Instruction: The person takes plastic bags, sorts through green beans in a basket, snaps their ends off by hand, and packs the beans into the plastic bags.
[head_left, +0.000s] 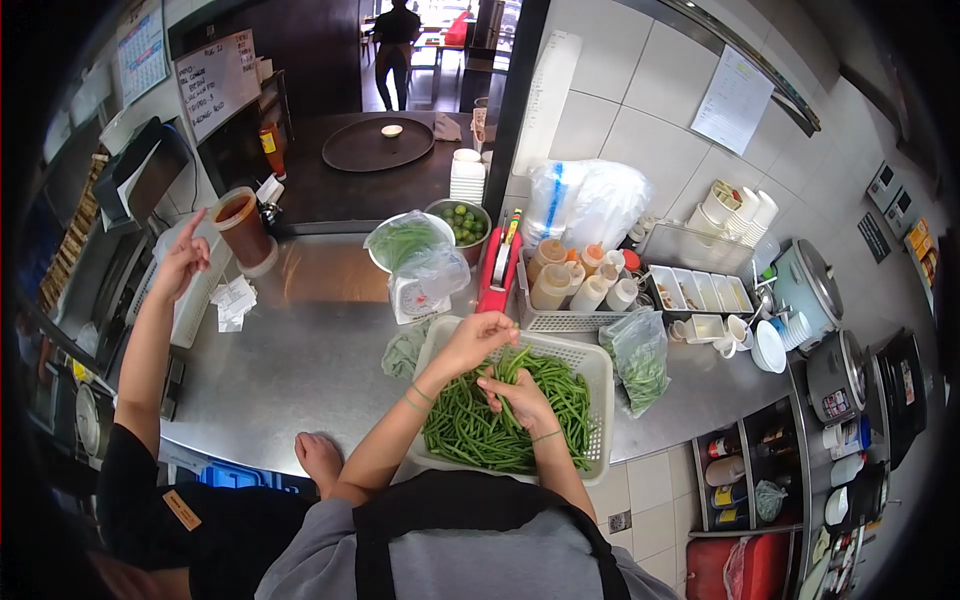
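A white perforated basket full of long green beans sits on the steel counter in front of me. Over the basket, my right hand has its fingers wrapped round a few green beans. My left hand is just above and to the left of it, fingertips pinched together near the bean tips; what lies between them is too small to make out. Both wrists wear thin green bands.
A co-worker stands at my left, one hand raised with a finger pointing, the other at the counter edge. Beyond the basket are a scale, a red tape dispenser, sauce bottles and a bag of greens.
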